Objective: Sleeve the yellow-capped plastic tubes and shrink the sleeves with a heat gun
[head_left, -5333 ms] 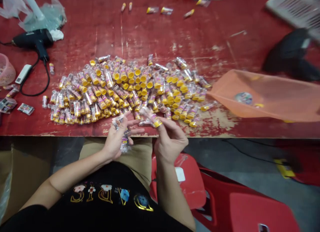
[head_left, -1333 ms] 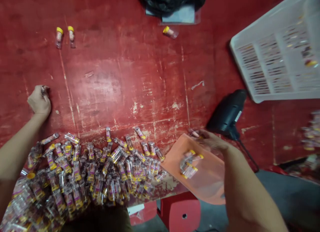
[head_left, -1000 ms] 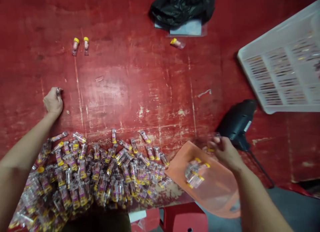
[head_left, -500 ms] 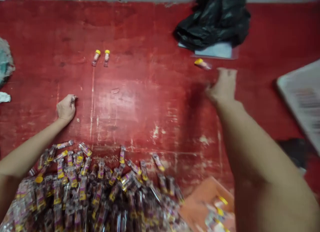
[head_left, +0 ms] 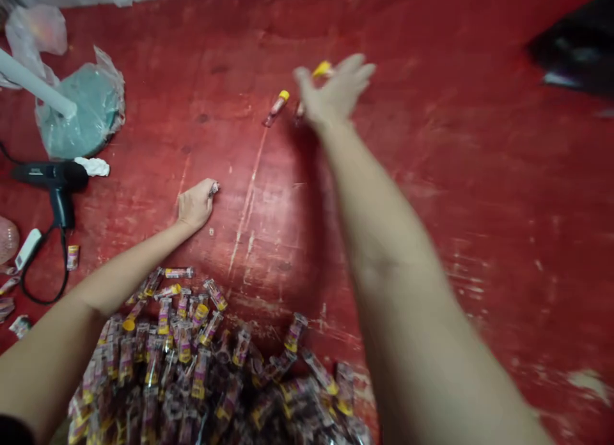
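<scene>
My left hand (head_left: pixel 196 203) rests on the red tabletop, fingers curled closed around a small shiny plastic-wrapped piece (head_left: pixel 213 189), of which only the end shows. Farther out, my right hand (head_left: pixel 336 96) is stretched over the table, slightly blurred, its thumb and fingers spread. A yellow cap (head_left: pixel 322 69) shows between thumb and fingers; whether the hand touches it is unclear. Left of the thumb lies a clear tube with a yellow cap (head_left: pixel 276 108). Part of another tube (head_left: pixel 300 109) shows beside my right wrist. Near my body is a heap of yellow-capped tubes (head_left: pixel 185 343).
On the left lie a black heat gun (head_left: pixel 57 176) with a looped cord, a white crumpled piece (head_left: pixel 93 166) and a plastic-covered round base (head_left: pixel 79 109) with a white pole. A single tube (head_left: pixel 72 257) lies near the cord. A black bag (head_left: pixel 575 48) is at upper right.
My right hand has gone from above the orange tray to the far tubes, opening out. My left hand stays closed on the table. The view has swung left, and the tray has left the picture.
</scene>
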Action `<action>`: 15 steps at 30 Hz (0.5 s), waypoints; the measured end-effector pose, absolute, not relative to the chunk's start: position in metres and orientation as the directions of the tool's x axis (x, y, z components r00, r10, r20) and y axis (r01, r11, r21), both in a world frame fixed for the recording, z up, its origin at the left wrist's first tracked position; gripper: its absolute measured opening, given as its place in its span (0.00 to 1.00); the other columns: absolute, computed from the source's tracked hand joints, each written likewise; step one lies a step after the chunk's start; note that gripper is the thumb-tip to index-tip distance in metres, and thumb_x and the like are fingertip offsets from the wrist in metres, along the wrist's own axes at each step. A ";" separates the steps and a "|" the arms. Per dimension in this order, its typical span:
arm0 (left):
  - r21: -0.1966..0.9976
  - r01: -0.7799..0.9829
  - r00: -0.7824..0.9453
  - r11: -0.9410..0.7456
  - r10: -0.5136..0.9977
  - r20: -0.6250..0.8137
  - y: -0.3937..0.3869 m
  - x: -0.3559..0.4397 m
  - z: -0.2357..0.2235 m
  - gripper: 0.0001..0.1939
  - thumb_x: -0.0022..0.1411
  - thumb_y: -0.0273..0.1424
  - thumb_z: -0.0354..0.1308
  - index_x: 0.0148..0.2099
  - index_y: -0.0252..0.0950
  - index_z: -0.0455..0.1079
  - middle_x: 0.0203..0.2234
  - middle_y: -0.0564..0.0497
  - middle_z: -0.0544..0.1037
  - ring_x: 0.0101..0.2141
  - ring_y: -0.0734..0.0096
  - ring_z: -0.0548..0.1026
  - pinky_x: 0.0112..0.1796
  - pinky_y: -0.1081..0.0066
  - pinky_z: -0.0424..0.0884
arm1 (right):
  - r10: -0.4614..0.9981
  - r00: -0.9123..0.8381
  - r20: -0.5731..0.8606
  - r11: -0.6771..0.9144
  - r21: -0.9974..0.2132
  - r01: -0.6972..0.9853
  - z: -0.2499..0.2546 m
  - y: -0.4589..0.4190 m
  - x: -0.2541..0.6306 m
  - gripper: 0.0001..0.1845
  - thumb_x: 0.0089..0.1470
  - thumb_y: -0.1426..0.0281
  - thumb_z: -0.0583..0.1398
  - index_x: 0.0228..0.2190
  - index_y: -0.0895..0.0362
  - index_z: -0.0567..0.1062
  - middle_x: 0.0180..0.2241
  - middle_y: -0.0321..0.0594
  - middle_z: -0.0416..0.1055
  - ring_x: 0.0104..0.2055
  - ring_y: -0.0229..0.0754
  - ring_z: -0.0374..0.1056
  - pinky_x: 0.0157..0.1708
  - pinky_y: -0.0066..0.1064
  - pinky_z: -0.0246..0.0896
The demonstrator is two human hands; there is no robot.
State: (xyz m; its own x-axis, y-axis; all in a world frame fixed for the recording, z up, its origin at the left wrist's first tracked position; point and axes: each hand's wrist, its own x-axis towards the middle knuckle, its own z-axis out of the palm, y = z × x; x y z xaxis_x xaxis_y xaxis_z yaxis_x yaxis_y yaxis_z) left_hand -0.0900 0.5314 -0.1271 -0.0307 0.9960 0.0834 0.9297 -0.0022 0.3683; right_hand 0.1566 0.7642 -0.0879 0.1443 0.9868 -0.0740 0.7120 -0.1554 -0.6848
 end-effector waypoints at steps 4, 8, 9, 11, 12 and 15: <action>0.353 0.935 -0.027 0.018 0.999 0.021 0.535 -0.092 -0.125 0.12 0.72 0.29 0.50 0.45 0.43 0.76 0.40 0.45 0.85 0.42 0.59 0.82 0.39 0.65 0.68 | 0.989 0.125 -0.085 -0.151 -0.622 0.769 -0.088 0.739 0.077 0.26 0.67 0.71 0.52 0.57 0.82 0.63 0.67 0.77 0.46 0.72 0.73 0.50 0.59 0.65 0.51; 0.360 0.930 -0.092 0.076 0.995 0.027 0.542 -0.093 -0.118 0.15 0.70 0.24 0.51 0.50 0.37 0.77 0.47 0.45 0.84 0.47 0.62 0.80 0.46 0.67 0.66 | 0.993 -0.038 -0.111 -0.028 -0.539 0.842 -0.095 0.668 0.082 0.15 0.68 0.77 0.54 0.55 0.65 0.69 0.65 0.57 0.55 0.56 0.53 0.73 0.57 0.56 0.64; 0.363 0.928 -0.100 0.084 0.995 0.026 0.546 -0.093 -0.119 0.15 0.70 0.24 0.51 0.52 0.35 0.77 0.48 0.45 0.84 0.48 0.63 0.79 0.48 0.67 0.66 | 0.991 -0.083 -0.107 0.015 -0.524 0.852 -0.099 0.649 0.096 0.13 0.69 0.73 0.55 0.53 0.60 0.69 0.64 0.51 0.58 0.52 0.47 0.74 0.57 0.52 0.67; 0.377 0.921 -0.117 0.097 0.993 0.031 0.558 -0.090 -0.123 0.14 0.72 0.27 0.52 0.54 0.32 0.76 0.48 0.47 0.83 0.49 0.66 0.77 0.52 0.67 0.65 | 0.985 -0.130 -0.117 0.055 -0.502 0.863 -0.102 0.603 0.142 0.15 0.72 0.69 0.46 0.50 0.58 0.69 0.58 0.43 0.63 0.49 0.37 0.72 0.57 0.46 0.66; 0.383 0.917 -0.130 0.114 0.991 0.018 0.562 -0.088 -0.123 0.14 0.73 0.30 0.52 0.54 0.31 0.75 0.47 0.47 0.83 0.48 0.67 0.77 0.53 0.67 0.66 | 0.985 -0.128 -0.113 0.054 -0.503 0.863 -0.100 0.573 0.174 0.19 0.73 0.69 0.41 0.48 0.59 0.69 0.54 0.41 0.65 0.49 0.35 0.71 0.58 0.46 0.65; 0.458 0.882 -0.122 0.112 0.993 -0.007 0.565 -0.080 -0.096 0.17 0.77 0.31 0.48 0.52 0.27 0.76 0.36 0.51 0.80 0.38 0.74 0.74 0.51 0.68 0.69 | 1.000 0.003 -0.022 -0.014 -0.515 0.857 -0.072 0.454 0.292 0.11 0.66 0.72 0.49 0.44 0.58 0.70 0.47 0.42 0.68 0.52 0.42 0.68 0.59 0.46 0.63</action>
